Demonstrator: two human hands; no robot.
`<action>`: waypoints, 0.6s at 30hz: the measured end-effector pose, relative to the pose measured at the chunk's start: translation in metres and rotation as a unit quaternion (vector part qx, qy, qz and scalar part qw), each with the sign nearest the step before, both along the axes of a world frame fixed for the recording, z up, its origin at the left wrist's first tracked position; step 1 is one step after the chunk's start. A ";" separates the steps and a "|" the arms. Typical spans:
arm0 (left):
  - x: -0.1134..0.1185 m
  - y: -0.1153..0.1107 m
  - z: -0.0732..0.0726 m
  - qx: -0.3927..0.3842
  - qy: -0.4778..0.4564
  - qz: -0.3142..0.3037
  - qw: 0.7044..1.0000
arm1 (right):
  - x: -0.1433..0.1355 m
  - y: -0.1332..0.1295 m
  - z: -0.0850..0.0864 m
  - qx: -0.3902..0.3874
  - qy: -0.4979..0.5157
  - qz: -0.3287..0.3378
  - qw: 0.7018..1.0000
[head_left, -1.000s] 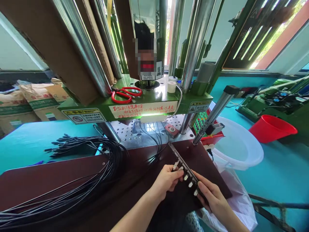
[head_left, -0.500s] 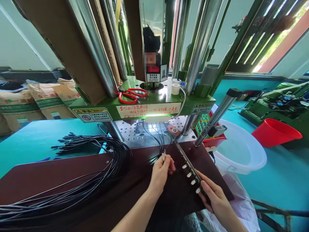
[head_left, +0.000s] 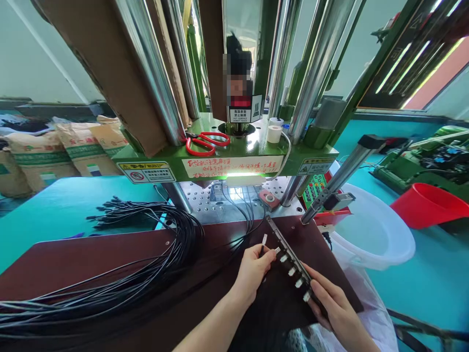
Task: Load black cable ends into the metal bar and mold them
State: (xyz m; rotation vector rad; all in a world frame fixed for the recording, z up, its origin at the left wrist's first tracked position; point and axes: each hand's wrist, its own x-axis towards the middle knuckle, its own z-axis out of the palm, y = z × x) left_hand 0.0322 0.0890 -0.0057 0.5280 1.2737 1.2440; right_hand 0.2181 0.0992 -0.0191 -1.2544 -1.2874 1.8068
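Note:
My left hand (head_left: 252, 274) is closed, pinching a black cable whose small pale connector (head_left: 277, 250) sits against the side of a long dark metal bar (head_left: 289, 249). A second pale connector (head_left: 264, 239) sticks up from the same fingers. Several similar connectors (head_left: 291, 271) stand in a row along the bar's left edge. My right hand (head_left: 335, 300) is wrapped round the near end of this bar, which lies slanting across the brown board. The cables from the connectors are mostly hidden by dark shadow.
A green press (head_left: 168, 166) with steel columns stands ahead, red-handled scissors (head_left: 207, 143) lying on its plate. Black cables (head_left: 183, 230) lie bundled on the brown board (head_left: 120, 244) at left. A red metal block (head_left: 269, 199) rests by the press bed. A white tub (head_left: 381, 254) stands at right.
My left hand has moved right to the bar, bringing a connector against its side. My right hand keeps its hold on the bar. The whole view has shifted slightly.

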 end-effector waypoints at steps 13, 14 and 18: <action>-0.004 0.003 -0.002 0.023 0.054 0.008 0.998 | -0.001 -0.001 -0.004 0.068 -0.047 0.051 0.995; -0.004 0.004 -0.003 0.030 0.063 0.010 0.998 | -0.001 -0.001 -0.004 0.067 -0.049 0.048 0.995; -0.009 0.005 -0.005 0.082 0.122 0.020 0.989 | -0.003 -0.001 -0.001 0.017 -0.024 0.019 0.999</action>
